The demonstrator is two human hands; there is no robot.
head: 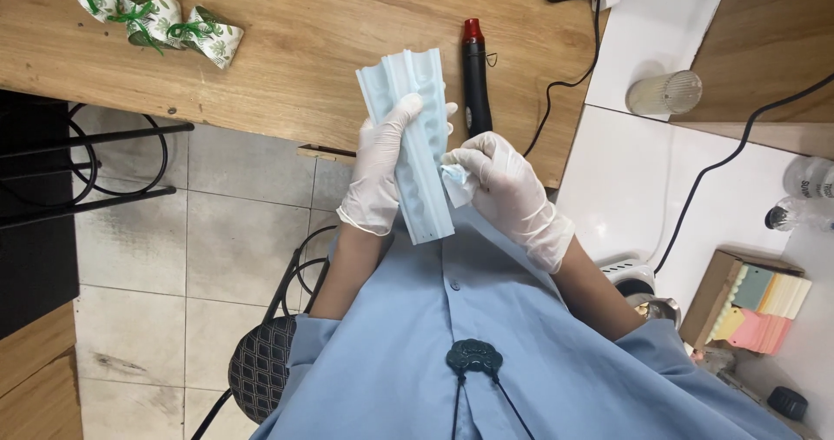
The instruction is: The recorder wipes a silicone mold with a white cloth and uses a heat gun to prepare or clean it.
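- Two gloved hands up: left hand (pixel 380 166) wrapped tight around pale blue mould (pixel 415 145).
- Right hand (pixel 504 188) pinches white wipe (pixel 455 179) against mould's edge.
- Wiping looks partway; black tool (pixel 475 75) untouched near table (pixel 287 66) edge.

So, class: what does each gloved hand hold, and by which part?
The left hand grips the long pale-blue mould around its middle; the right hand pinches a small crumpled wipe against its edge.

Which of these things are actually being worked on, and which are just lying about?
In use:
- pale blue ribbed mould, held upright by the gloved left hand
- small crumpled wipe, pinched in the gloved right hand against the mould's edge

Lying about:
- black tool with red tip
- leaf-print wrapped packets
- ribbed glass jar
- box of coloured cards
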